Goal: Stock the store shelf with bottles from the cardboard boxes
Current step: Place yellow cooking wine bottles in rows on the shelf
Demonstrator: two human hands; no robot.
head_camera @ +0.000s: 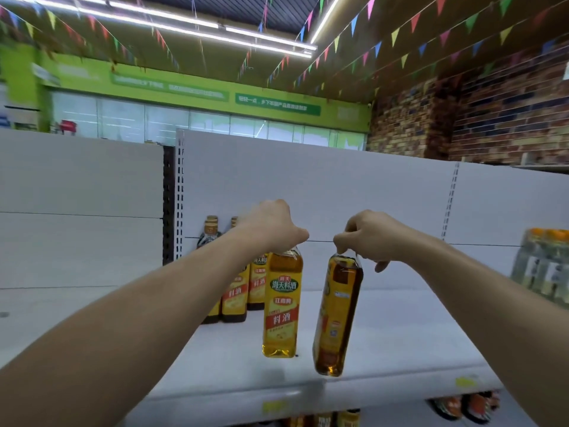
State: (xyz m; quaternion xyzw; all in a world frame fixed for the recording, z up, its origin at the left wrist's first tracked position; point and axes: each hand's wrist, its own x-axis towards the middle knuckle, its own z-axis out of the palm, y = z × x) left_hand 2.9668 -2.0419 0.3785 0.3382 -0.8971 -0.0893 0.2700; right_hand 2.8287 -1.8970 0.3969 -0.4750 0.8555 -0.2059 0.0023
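I'm getting bright, even light from the ceiling tube strips (172,21), which are clipping to white. Fisheye is bending the shelf (385,343) edge. Left and far-right borders are smearing with blur. Label on the left-hand bottle (281,303) is reading sharp; the right-hand bottle (337,315) is glinting near its base and casting a soft shadow.

Coloured bunting (395,37) crosses the ceiling at twelve o'clock beside white strip lights (268,37); a green banner (277,103) runs below them, and a brick wall (508,118) stands at two o'clock
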